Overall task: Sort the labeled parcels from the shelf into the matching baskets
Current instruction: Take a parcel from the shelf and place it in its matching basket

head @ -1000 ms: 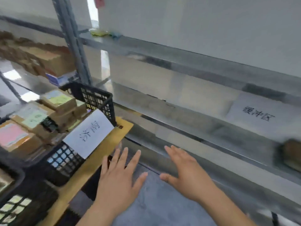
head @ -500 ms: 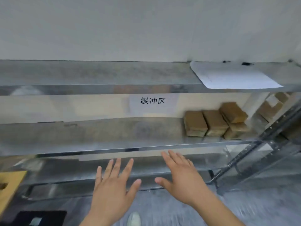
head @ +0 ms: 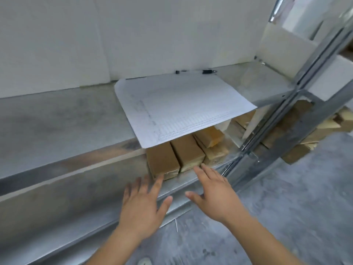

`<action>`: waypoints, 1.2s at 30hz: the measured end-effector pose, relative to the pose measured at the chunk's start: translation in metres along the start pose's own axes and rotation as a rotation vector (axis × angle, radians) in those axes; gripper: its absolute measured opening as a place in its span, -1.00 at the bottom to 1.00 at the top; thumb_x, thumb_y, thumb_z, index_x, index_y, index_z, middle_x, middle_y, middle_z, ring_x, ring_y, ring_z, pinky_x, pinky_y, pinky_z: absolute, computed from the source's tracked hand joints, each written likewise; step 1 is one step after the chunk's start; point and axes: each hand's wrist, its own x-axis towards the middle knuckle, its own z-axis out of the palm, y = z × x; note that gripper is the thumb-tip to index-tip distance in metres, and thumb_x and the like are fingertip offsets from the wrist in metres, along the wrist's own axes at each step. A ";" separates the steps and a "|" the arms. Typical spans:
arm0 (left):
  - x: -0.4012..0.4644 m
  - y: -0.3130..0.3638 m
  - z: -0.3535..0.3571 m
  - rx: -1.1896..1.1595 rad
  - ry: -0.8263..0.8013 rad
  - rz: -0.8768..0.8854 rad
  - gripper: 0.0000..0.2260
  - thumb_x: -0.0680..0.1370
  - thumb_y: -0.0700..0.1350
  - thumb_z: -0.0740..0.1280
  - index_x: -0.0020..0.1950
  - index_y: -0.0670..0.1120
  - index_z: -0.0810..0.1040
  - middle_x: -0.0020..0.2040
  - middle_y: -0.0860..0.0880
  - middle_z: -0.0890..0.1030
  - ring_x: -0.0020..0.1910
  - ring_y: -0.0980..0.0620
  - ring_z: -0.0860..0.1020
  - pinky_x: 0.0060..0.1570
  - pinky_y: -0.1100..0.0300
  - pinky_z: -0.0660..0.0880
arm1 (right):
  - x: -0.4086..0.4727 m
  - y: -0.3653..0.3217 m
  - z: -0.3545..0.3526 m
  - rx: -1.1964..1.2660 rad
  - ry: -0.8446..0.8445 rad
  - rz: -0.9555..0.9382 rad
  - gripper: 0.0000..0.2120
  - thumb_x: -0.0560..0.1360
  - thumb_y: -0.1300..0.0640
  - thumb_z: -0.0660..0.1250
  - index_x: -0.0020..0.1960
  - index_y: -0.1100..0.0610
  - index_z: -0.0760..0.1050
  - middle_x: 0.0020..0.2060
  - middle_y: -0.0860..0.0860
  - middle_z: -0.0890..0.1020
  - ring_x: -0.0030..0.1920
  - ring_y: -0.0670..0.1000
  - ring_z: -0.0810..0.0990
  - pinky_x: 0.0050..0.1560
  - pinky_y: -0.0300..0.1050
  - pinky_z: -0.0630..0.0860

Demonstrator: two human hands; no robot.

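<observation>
Brown cardboard parcels (head: 174,154), plain-sided and oblong, lie in a tight row on the middle level of the galvanised steel shelf (head: 57,119), partly hidden under a large white printed sheet of paper (head: 177,108) that overhangs the level above. They lie just beyond both hands, a little up and to the right of the left hand (head: 142,206) and straight ahead of the right hand (head: 214,195). Each parcel's long axis runs from near to far, so it is the short end faces that look out toward the person.

Both hands are flat and spread, palms down, holding nothing. The left fingertips (head: 159,178) come up to the near end of the leftmost parcel; whether they touch it I cannot tell. The right fingertips (head: 198,167) sit at the near end of the second one. Neither grip has closed on anything. The right hand looks marginally better placed for the middle of the row.

Further right, more parcels are stacked at an angle beside the upright steel post (head: 275,119), and other brown boxes (head: 298,142) show beyond it. Two small black pens or clips (head: 209,71) lie at the far edge of the paper. Behind is a white wall, below a grey concrete floor (head: 286,197). No baskets or labels are visible here.
</observation>
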 end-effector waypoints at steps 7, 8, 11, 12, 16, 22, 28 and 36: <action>0.115 0.093 -0.009 -0.011 0.029 0.082 -0.30 0.58 0.37 -0.03 0.64 0.09 -0.07 0.49 -0.13 0.37 0.48 -0.19 0.30 0.48 -0.13 0.21 | 0.078 0.096 -0.043 0.105 0.124 0.091 -0.23 0.59 -0.37 0.15 0.65 -0.01 0.04 0.63 0.06 0.17 0.60 0.14 0.16 0.54 0.17 0.23; 0.132 0.107 -0.009 -0.030 0.035 0.076 -0.30 0.59 0.35 0.01 0.64 0.08 -0.09 0.51 -0.13 0.36 0.48 -0.18 0.31 0.49 -0.11 0.20 | 0.094 0.112 -0.048 0.124 0.139 0.102 -0.23 0.59 -0.35 0.15 0.65 0.02 0.07 0.60 0.10 0.22 0.57 0.18 0.22 0.51 0.18 0.28; 0.181 0.148 -0.005 -0.040 0.060 0.040 -0.35 0.61 0.34 0.01 0.63 0.09 -0.02 0.56 -0.05 0.30 0.52 -0.12 0.27 0.50 -0.10 0.16 | 0.142 0.148 -0.060 0.154 0.177 0.084 -0.27 0.59 -0.25 0.19 0.61 0.14 0.17 0.49 0.20 0.39 0.43 0.26 0.42 0.35 0.18 0.46; 0.194 0.160 -0.004 -0.045 0.073 0.021 -0.39 0.62 0.34 0.01 0.61 0.11 0.06 0.56 -0.01 0.30 0.52 -0.11 0.27 0.48 -0.11 0.18 | 0.158 0.158 -0.062 0.142 0.208 0.036 -0.30 0.60 -0.23 0.18 0.57 0.20 0.24 0.40 0.25 0.47 0.34 0.30 0.50 0.25 0.18 0.52; 0.231 0.196 0.005 -0.041 0.089 -0.093 -0.58 0.64 0.28 0.03 0.44 0.16 0.35 0.39 0.03 0.49 0.37 -0.06 0.44 0.27 0.03 0.34 | 0.210 0.184 -0.064 0.119 0.148 0.003 -0.39 0.63 -0.28 0.02 0.37 0.20 0.36 0.25 0.20 0.52 0.21 0.28 0.55 0.17 0.18 0.55; 0.262 0.222 0.020 -0.123 0.060 -0.264 -0.70 0.70 0.13 0.00 0.19 0.15 0.50 0.10 0.01 0.64 0.07 -0.02 0.58 -0.02 0.12 0.38 | 0.252 0.193 -0.053 0.103 -0.040 -0.072 -0.46 0.65 -0.24 0.04 0.18 0.16 0.57 0.08 0.15 0.64 0.12 0.21 0.60 0.06 0.02 0.53; 0.230 0.231 0.023 -0.278 0.267 -0.341 -0.72 0.62 -0.05 0.21 0.33 -0.03 0.45 0.17 -0.11 0.58 0.11 -0.15 0.53 -0.01 0.10 0.42 | 0.199 0.193 -0.058 0.450 -0.058 -0.155 -0.24 0.53 -0.16 0.31 0.57 0.05 0.03 -0.06 0.11 0.70 -0.06 0.20 0.67 -0.18 -0.10 0.50; 0.121 0.208 0.019 -0.399 0.254 -0.439 -0.28 0.43 0.05 0.11 0.59 0.23 -0.01 0.25 -0.17 0.51 0.07 -0.23 0.57 -0.01 -0.01 0.52 | 0.127 0.160 -0.063 0.324 -0.294 -0.398 -0.01 0.33 -0.17 0.45 0.56 -0.18 -0.10 0.11 0.03 0.64 0.08 0.11 0.64 0.05 -0.03 0.59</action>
